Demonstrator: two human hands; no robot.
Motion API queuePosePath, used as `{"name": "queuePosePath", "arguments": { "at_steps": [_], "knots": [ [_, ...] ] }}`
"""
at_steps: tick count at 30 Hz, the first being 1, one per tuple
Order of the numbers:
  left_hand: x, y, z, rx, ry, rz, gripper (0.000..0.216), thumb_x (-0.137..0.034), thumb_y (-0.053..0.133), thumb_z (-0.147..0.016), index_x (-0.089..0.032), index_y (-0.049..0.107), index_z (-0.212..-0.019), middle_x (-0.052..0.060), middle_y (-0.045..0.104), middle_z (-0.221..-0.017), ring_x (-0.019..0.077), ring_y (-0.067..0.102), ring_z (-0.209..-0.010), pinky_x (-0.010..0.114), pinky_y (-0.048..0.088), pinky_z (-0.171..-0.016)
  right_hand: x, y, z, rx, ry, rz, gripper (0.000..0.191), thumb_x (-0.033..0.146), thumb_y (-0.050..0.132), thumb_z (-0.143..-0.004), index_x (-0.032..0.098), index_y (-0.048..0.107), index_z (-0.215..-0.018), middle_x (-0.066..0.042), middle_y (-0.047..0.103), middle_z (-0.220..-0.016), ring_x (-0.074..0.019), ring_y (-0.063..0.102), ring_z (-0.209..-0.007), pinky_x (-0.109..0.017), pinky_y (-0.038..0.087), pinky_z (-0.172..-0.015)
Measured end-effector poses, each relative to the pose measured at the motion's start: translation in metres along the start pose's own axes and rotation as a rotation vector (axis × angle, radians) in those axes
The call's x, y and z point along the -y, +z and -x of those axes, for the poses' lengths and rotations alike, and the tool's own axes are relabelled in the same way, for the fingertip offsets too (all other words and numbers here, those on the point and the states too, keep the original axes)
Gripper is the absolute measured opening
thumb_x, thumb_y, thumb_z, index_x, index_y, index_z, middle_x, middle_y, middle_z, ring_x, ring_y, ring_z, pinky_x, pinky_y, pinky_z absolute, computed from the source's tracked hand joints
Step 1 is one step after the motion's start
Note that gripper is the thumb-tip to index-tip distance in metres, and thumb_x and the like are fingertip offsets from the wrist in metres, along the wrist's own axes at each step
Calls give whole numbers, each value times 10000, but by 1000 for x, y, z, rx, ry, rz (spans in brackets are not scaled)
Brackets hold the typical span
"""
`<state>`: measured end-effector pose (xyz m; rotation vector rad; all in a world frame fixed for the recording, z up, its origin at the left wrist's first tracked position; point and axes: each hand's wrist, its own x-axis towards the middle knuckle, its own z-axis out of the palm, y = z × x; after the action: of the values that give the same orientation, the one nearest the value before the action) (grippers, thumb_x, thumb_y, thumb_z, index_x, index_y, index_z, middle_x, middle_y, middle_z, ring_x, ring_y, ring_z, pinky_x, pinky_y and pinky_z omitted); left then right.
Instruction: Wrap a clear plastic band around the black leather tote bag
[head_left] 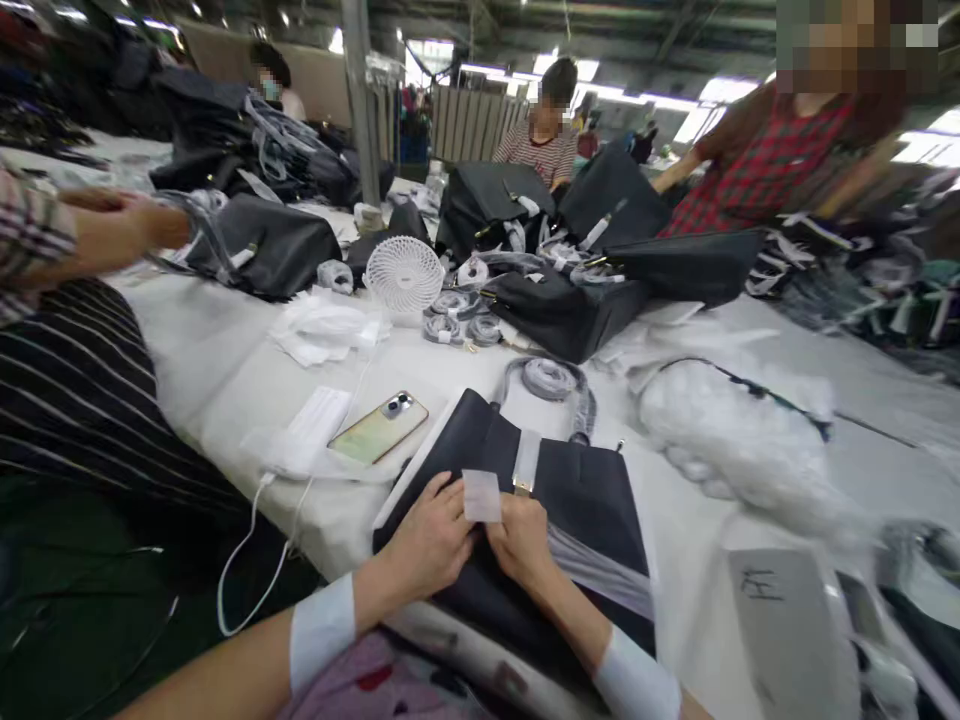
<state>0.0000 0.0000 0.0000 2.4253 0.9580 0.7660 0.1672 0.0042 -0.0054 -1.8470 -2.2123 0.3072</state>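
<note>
A black handbag (pixel 577 490) lies flat on the white table (pixel 225 360) right in front of me, its wrapped strap (pixel 551 380) coiled at the far end. My left hand (pixel 431 540) and my right hand (pixel 521 535) rest on the bag's near part, side by side. Between their fingertips they pinch a small translucent white square of film or paper (pixel 481 496), held just left of the bag's gold clasp (pixel 523 487). A white protective strip (pixel 527 460) covers the flap above the clasp.
A phone (pixel 379 428) lies left of the bag on white paper, with a white cable (pixel 247 550) hanging off the table edge. A small white fan (pixel 403 274), wrapped straps, more black bags (pixel 562 310) and white stuffing (pixel 720 430) lie beyond. Other people work around the table.
</note>
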Motion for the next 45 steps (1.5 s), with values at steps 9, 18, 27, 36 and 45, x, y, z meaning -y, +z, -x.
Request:
{"name": "queuePosePath", "arguments": {
  "at_steps": [9,18,27,36,45],
  "knots": [
    [-34,-21,-10,-131,-645,294,314,-486,502,-895,-199,602,-971,37,688,-856,169,635,-654,282,469,-642,8,-6,-2,-82,-15,-67,223,288,560,-806,189,601,-610,-19,645,-590,-135,540,-543,-257,219,-526],
    [-20,-30,-20,-145,-560,-266,235,-296,501,-924,-153,666,-837,137,645,-993,303,570,-1019,427,448,-832,12,-10,3,-134,-116,-154,278,431,588,-791,193,586,-648,9,621,-582,-117,528,-518,-227,307,-552],
    [23,-16,-6,-331,-486,-140,44,-220,599,-867,-177,608,-865,87,590,-1076,247,523,-1058,417,448,-935,8,-12,-1,-147,-184,-250,384,426,479,-909,189,554,-616,24,559,-521,-99,496,-474,-219,318,-515],
    [38,-13,-3,-376,-449,-34,49,-173,626,-816,-193,587,-794,61,621,-1016,229,551,-1007,398,458,-932,18,-4,-27,-154,-361,-288,350,382,422,-974,192,611,-749,-8,601,-656,-124,562,-586,-225,414,-566],
    [51,-30,-11,-320,-499,45,237,-221,522,-883,-197,608,-664,7,673,-788,153,623,-769,254,485,-754,25,22,-34,-196,-493,-309,299,311,389,-994,160,612,-1124,-52,611,-811,-149,606,-718,-253,489,-682]
  ]
}}
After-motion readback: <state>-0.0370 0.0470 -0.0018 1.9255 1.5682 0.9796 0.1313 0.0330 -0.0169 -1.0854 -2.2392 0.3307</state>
